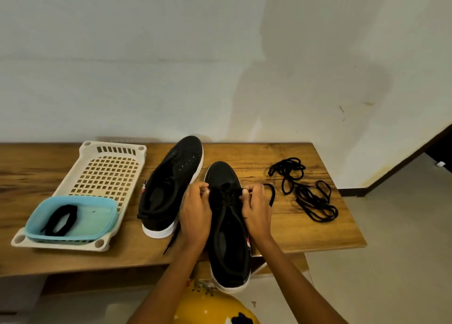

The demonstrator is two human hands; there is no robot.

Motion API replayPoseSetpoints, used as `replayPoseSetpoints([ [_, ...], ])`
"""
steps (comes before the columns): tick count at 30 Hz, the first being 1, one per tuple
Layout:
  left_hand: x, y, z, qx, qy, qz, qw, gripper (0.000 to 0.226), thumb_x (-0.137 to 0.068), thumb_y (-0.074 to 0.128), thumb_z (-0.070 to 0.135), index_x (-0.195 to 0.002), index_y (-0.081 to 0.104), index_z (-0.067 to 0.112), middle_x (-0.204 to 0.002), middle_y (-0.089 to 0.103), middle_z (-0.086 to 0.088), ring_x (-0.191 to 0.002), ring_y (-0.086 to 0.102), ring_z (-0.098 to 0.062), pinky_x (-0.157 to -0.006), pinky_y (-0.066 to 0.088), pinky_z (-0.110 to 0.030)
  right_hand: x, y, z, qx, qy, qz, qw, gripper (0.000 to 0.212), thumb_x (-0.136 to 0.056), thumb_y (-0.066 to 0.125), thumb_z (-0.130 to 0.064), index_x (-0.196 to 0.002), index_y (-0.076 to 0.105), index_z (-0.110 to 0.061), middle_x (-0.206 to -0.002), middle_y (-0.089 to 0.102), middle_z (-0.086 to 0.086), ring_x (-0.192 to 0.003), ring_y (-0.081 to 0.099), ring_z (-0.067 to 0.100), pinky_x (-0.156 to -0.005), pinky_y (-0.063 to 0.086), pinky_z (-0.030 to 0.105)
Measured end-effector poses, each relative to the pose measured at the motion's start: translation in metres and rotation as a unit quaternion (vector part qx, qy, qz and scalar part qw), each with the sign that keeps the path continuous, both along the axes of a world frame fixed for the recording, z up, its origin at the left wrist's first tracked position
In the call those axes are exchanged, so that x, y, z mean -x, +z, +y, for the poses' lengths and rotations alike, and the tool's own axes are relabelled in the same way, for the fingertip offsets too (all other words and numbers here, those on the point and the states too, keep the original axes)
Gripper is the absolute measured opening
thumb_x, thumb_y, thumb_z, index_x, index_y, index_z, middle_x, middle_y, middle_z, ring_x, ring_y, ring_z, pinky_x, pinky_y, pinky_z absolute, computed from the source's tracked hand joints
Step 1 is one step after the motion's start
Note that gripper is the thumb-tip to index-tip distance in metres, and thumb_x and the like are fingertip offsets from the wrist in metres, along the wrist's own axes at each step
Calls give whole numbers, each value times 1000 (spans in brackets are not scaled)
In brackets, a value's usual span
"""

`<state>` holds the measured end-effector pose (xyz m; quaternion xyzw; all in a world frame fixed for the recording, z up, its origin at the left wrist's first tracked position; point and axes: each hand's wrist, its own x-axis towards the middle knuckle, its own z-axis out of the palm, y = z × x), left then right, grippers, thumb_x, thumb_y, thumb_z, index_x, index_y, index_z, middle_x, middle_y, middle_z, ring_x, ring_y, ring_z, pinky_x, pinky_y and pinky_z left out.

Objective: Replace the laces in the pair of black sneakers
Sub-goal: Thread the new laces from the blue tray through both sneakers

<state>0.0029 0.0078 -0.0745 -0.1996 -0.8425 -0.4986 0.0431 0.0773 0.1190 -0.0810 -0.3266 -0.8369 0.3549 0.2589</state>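
Black sneaker [228, 228] at table's [305, 228] near edge, heel overhanging, lace [226, 196] mid-threading.
Left hand [195, 213], right hand [256, 208] each pinching lace at eyelets (likely tensioning); unlaced partner sneaker [168, 186] alongside; loose laces [305, 189] right.

Both forearms reach forward side by side; left hand [195, 210] and right hand [256, 207] have fingers curled, pinching.

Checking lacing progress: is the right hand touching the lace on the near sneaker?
Touching. The head view shows the right hand pinching the lace at the near sneaker's eyelets.
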Motion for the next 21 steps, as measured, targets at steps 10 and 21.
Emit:
replayPoseSetpoints([
  [10, 14, 9, 4, 81, -61, 1, 995, 15, -93, 52, 11, -101, 65, 9, -104, 57, -2, -93, 57, -17, -78, 45, -27, -6, 4, 8, 54, 66, -6, 996, 33, -90, 62, -13, -121, 59, -23, -105, 60, -9, -86, 59, -1, -71, 47, 10],
  [21, 20, 15, -10, 93, -102, -25, 990, 10, -96, 47, 12, -101, 48, 21, -93, 58, 7, -82, 55, -6, -62, 36, -10, 4, 9, -2, 7, 4, -25, 1000, 5, -91, 61, -24, -95, 65, -25, -96, 62, -13, -81, 61, 6, -66, 51, 26],
])
